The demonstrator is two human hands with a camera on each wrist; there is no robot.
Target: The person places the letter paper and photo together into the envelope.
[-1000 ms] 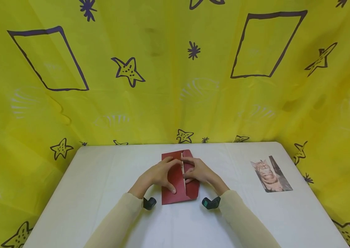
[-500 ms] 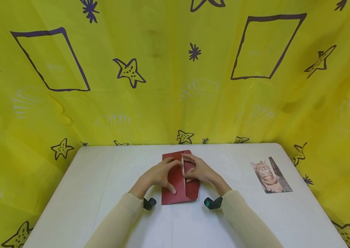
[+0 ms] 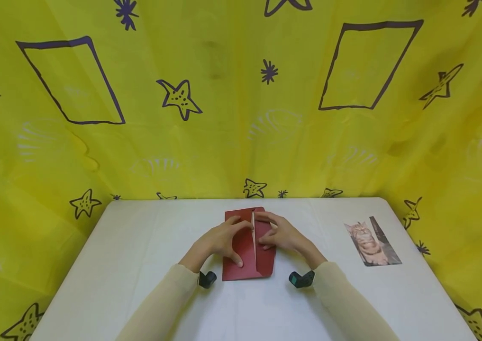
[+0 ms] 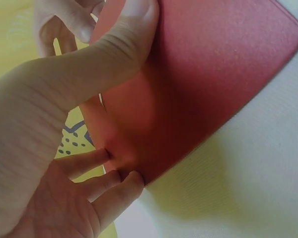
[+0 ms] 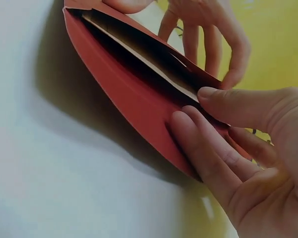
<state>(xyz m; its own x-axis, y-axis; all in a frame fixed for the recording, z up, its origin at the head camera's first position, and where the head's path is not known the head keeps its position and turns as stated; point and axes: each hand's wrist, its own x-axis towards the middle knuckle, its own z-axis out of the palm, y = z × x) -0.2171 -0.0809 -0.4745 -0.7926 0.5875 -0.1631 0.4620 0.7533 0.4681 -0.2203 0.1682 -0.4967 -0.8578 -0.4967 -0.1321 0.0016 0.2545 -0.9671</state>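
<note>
A red envelope (image 3: 241, 263) stands tilted in the middle of the white table, its flap side to the right. My left hand (image 3: 222, 237) grips its left part, thumb on the front face and fingers at the far edge. In the right wrist view its mouth gapes, and a pale card or paper (image 5: 139, 52) shows inside. My right hand (image 3: 285, 234) is at the flap (image 5: 124, 104): the thumb touches the pale edge inside, and two fingers press on the flap's inner side. In the left wrist view the left thumb (image 4: 109, 59) lies across the red face.
A photo of a cat (image 3: 370, 242) lies flat on the right side of the white table (image 3: 138, 246). A yellow curtain (image 3: 223, 142) printed with stars and frames hangs behind the table and along both sides.
My right hand has shifted a little to the right, and its thumb and fingers have drawn away from the envelope's mouth. The gap there looks slightly wider. My left hand has barely moved.
</note>
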